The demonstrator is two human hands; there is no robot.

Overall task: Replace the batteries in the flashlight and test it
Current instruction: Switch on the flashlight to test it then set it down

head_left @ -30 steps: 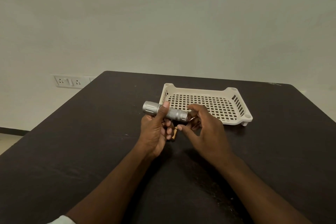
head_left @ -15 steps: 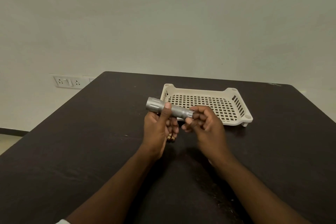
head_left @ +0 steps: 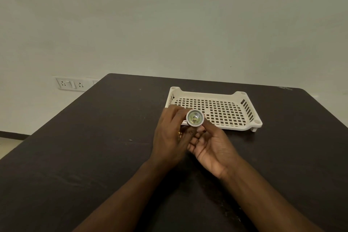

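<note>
Pale wall [head_left: 169,15] fills the far half of the view, with a white socket-and-switch plate [head_left: 72,84] low on it at far left. Dark brown table [head_left: 75,156] takes up the near half, its surface scuffed and streaked. Cream plastic tray [head_left: 243,94] with a perforated floor and slotted sides sits on the table right of centre, toward the far edge. Both forearms come in from the near edge and meet just near-left of the tray. Left hand [head_left: 170,133] is back-up, fingers curled round the flashlight body. Right hand [head_left: 212,147] is palm-up beside and under it, fingers curled in against the barrel, touching the left hand's fingers. Silver flashlight [head_left: 195,118] is held off the table between the two hands, lens end pointing straight at the camera, reflector and LED visible, barrel hidden behind the head. A small gold-coloured bit [head_left: 179,133] shows between the left fingers; can't tell what it is.
</note>
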